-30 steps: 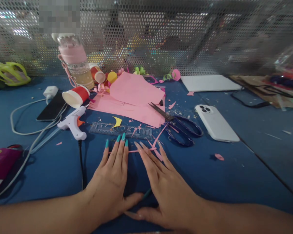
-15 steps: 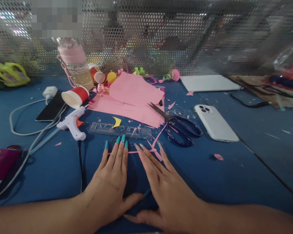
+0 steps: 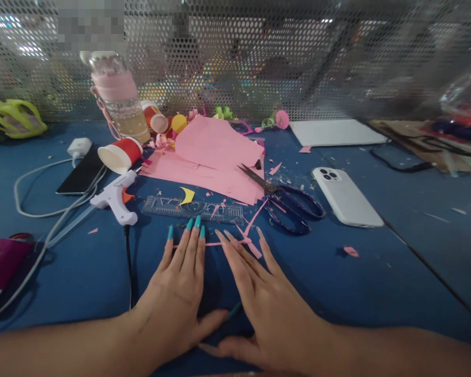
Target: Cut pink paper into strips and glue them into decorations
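My left hand (image 3: 176, 296) lies palm down on the blue table (image 3: 377, 293), fingers stretched out over a thin pink paper strip (image 3: 215, 244). Beside it my right hand (image 3: 272, 303) rests flat too, its fingertips by the strip and some pink scraps (image 3: 253, 247). Neither hand holds anything, and the thumbs are near each other. A clear stencil ruler (image 3: 165, 207) with a yellow scrap (image 3: 187, 196) on it is just beyond the fingertips. Behind that are pink paper sheets (image 3: 215, 144), with the blades of blue-handled scissors (image 3: 292, 207) reaching over their right edge.
At left are a white glue gun (image 3: 115, 199), a black phone (image 3: 80, 175), cables, a red cup (image 3: 123, 153) and a bottle (image 3: 118, 99). A white phone (image 3: 347, 199) lies at right. White sheets (image 3: 335, 132) lie before a perforated metal panel (image 3: 243, 57).
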Tool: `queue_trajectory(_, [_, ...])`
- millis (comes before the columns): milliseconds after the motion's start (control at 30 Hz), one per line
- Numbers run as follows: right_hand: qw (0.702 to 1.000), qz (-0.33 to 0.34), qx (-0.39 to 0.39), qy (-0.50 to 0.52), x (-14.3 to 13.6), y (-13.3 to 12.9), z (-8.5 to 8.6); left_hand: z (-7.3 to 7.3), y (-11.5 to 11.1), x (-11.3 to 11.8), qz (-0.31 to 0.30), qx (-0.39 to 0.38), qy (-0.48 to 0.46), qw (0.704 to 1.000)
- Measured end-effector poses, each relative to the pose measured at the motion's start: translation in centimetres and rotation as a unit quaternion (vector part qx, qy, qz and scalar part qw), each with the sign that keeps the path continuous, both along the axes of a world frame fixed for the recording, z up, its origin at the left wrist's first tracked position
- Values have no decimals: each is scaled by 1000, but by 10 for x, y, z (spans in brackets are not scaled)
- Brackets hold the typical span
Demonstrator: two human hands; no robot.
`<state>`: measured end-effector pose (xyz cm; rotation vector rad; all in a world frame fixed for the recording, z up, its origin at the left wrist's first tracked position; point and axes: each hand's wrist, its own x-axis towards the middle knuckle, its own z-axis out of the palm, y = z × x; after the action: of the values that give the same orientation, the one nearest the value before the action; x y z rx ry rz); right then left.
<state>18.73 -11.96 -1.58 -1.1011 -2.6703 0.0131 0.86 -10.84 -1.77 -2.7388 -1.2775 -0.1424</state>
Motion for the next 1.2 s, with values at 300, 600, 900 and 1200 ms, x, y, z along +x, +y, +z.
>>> queue_trajectory(300, [1000, 2, 8, 6, -1, 0, -1, -2, 0, 0, -1, 12, -5, 1000])
queue_trajectory(600, [1000, -3, 4, 15, 0, 0, -1, -1, 0, 0, -3, 16, 6, 1000])
queue_trajectory(900, [1000, -5, 5, 9, -1, 1, 0, -2, 0, 0, -3, 14, 2, 1000])
queue_trajectory(1200, [1000, -5, 23, 6, -1, 1, 0, 2, 1, 1, -18, 40, 23, 999])
